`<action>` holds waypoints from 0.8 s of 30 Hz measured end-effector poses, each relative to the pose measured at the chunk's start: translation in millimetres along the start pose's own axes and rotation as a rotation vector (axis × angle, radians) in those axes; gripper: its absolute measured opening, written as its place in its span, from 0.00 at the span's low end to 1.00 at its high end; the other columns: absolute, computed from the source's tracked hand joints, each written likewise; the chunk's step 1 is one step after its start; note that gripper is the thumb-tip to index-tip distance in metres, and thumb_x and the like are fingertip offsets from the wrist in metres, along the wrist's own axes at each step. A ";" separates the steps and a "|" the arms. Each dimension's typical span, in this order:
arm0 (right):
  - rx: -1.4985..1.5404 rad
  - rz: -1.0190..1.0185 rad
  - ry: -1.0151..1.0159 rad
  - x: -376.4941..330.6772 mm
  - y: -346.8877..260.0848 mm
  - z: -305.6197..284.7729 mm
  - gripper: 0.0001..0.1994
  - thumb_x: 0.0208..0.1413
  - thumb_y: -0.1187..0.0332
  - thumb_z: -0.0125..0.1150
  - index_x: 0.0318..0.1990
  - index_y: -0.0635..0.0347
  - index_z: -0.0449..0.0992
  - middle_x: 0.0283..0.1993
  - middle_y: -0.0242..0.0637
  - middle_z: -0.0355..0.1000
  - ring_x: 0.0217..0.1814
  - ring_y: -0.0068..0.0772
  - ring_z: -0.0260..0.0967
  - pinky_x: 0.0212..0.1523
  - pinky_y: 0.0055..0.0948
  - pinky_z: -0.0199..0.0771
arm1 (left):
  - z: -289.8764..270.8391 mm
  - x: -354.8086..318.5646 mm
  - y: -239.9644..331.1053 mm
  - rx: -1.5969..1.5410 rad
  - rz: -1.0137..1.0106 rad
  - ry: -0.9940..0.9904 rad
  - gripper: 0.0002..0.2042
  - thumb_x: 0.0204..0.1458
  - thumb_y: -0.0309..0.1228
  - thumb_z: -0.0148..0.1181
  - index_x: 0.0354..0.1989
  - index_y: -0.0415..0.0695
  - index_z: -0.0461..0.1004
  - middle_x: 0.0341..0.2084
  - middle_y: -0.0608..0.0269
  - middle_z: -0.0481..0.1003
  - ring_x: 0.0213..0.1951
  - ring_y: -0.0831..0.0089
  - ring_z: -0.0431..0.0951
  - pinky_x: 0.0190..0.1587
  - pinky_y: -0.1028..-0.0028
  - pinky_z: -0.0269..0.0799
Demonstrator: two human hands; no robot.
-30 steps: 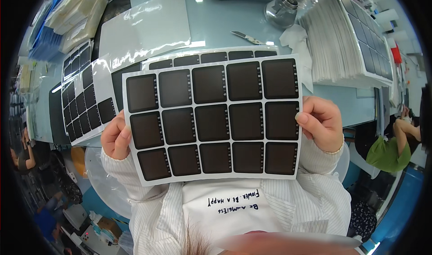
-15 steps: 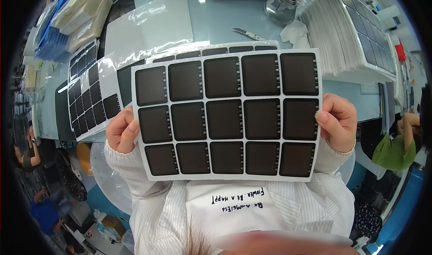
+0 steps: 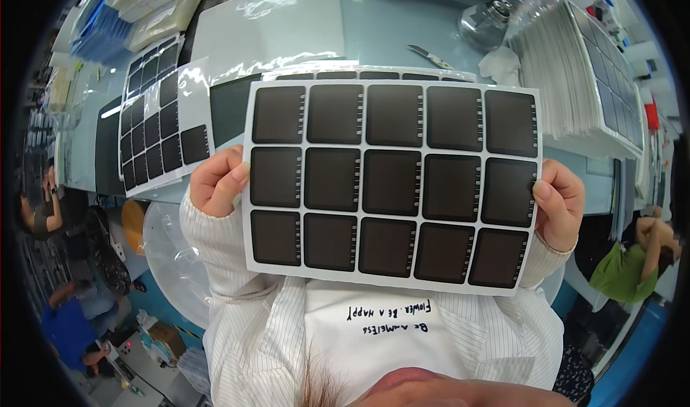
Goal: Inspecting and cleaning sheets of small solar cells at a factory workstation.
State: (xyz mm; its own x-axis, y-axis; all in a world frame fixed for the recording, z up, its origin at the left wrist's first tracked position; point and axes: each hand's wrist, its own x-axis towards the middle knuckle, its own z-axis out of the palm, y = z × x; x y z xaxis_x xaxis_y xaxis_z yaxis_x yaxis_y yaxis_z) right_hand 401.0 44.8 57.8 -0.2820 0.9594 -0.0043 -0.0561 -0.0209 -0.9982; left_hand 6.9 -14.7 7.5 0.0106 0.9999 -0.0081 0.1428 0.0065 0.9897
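A white sheet of dark square labels (image 3: 392, 180), laid out in rows with small marks along one side of each square, is held up in front of my chest. My left hand (image 3: 219, 182) pinches its left edge between thumb and fingers. At the right edge, my right hand (image 3: 557, 202) grips it with the thumb on the front face. The sheet tilts slightly, its right side lower. Behind its upper edge, a similar glossy sheet (image 3: 374, 74) shows only as a strip; the rest is hidden.
More dark-square sheets (image 3: 154, 123) lie at left. A tall stack of sheets (image 3: 568, 84) stands at right, beside a crumpled white tissue (image 3: 500, 65), a glass bottle (image 3: 486, 25) and a small knife (image 3: 429, 56). A white board (image 3: 269, 22) lies farther back. People sit at both sides.
The held sheet has tipped a little, its right side now lower. In the picture the sheet and the table things have shifted right. Both hands keep their grip.
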 end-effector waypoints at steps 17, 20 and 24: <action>0.127 0.126 0.056 29.8 3.6 4.9 0.08 0.53 0.71 0.49 0.23 0.59 0.62 0.20 0.27 0.64 0.18 0.10 0.54 0.19 0.11 0.50 | -1.4 14.2 2.6 -0.210 -0.209 0.115 0.11 0.50 0.28 0.48 0.16 0.42 0.63 0.15 0.74 0.59 0.20 0.85 0.55 0.25 0.82 0.51; 0.127 0.141 0.035 30.5 2.7 4.3 0.08 0.53 0.71 0.49 0.23 0.59 0.62 0.21 0.27 0.64 0.19 0.10 0.55 0.20 0.11 0.52 | -3.0 15.0 1.8 -0.212 -0.212 0.104 0.11 0.50 0.28 0.47 0.16 0.42 0.63 0.15 0.74 0.59 0.20 0.85 0.55 0.25 0.82 0.51; 0.111 0.100 0.041 32.1 5.3 6.1 0.08 0.53 0.71 0.49 0.24 0.59 0.62 0.20 0.27 0.64 0.17 0.10 0.54 0.18 0.11 0.50 | -3.6 14.1 0.0 -0.237 -0.241 0.102 0.11 0.50 0.28 0.47 0.17 0.43 0.63 0.15 0.74 0.60 0.20 0.86 0.55 0.24 0.83 0.51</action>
State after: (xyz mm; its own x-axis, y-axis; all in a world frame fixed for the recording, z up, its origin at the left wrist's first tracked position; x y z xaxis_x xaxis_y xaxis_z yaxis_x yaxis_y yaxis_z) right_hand 385.9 73.7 52.6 -0.2522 0.9616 -0.1081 -0.1355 -0.1457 -0.9800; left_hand 3.6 -0.5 7.9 -0.0956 0.9653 -0.2431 -0.1047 0.2331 0.9668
